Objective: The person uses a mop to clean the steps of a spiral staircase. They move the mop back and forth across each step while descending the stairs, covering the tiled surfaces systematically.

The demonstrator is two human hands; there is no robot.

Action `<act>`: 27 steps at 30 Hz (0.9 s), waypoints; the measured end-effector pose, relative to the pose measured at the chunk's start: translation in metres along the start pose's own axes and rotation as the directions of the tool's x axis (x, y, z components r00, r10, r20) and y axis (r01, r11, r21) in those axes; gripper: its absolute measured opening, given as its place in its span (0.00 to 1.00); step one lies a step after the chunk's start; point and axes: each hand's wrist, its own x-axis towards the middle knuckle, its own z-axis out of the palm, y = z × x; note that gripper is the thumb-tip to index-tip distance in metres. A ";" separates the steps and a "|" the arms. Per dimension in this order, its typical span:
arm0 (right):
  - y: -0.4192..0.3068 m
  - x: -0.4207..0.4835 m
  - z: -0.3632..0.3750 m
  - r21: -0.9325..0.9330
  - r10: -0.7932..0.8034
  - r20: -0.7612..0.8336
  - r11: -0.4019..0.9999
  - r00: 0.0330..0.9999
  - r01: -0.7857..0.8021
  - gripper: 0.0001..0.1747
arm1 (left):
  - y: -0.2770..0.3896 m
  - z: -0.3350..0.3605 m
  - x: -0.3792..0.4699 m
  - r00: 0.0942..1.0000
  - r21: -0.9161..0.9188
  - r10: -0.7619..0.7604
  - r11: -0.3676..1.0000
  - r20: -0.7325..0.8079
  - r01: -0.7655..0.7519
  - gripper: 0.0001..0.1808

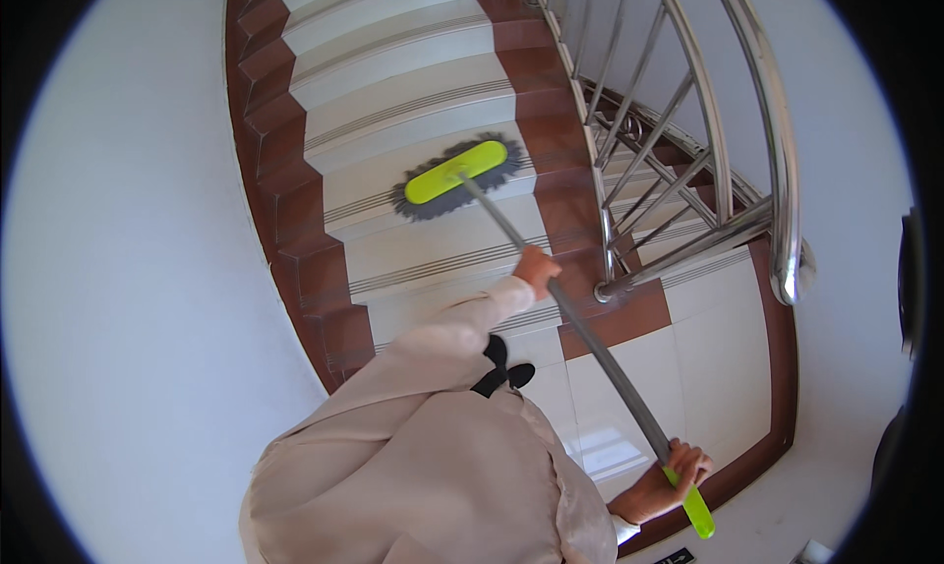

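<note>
A mop (616, 372) with a long grey pole runs diagonally across the view. Its oval lime-green head plate (456, 171), fringed with dark grey pile, rests over a stair tread's ribbed edge. My left hand (538, 271) is closed around the pole partway up from the head. Near the pole's far end, my right hand (664, 483) grips it at the lime-green handle end (699, 512). Beige sleeves and clothing cover my arms and body, hiding part of the floor.
Cream stairs (413, 84) with dark red borders rise ahead. A stainless steel railing (693, 55) stands at their right, with another flight beyond it. White walls (133, 269) flank the stairwell. My black shoes (509, 365) are beside the lowest steps, at the tiled landing (708, 372).
</note>
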 end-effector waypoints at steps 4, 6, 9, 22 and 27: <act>-0.013 -0.018 0.025 -0.037 -0.068 -0.154 0.997 0.986 0.064 0.09 | 0.024 -0.017 0.006 0.998 -0.058 -0.020 0.998 0.056 0.023 0.10; -0.008 -0.034 0.033 -0.038 -0.078 -0.145 0.997 0.986 0.074 0.09 | 0.017 -0.032 -0.009 0.996 -0.076 -0.043 0.996 0.079 0.049 0.09; -0.001 -0.074 0.051 -0.070 -0.061 -0.121 0.996 0.991 0.053 0.09 | -0.007 -0.062 -0.047 0.994 -0.040 -0.038 0.998 0.101 0.043 0.09; 0.079 -0.283 0.130 -0.038 0.254 0.189 0.967 0.949 -0.251 0.13 | -0.180 -0.215 -0.308 0.987 0.032 -0.155 0.988 0.041 0.154 0.10; 0.076 -0.302 0.133 -0.078 0.256 0.256 0.967 0.932 -0.244 0.13 | -0.183 -0.231 -0.317 0.976 0.015 -0.198 0.980 0.091 0.198 0.09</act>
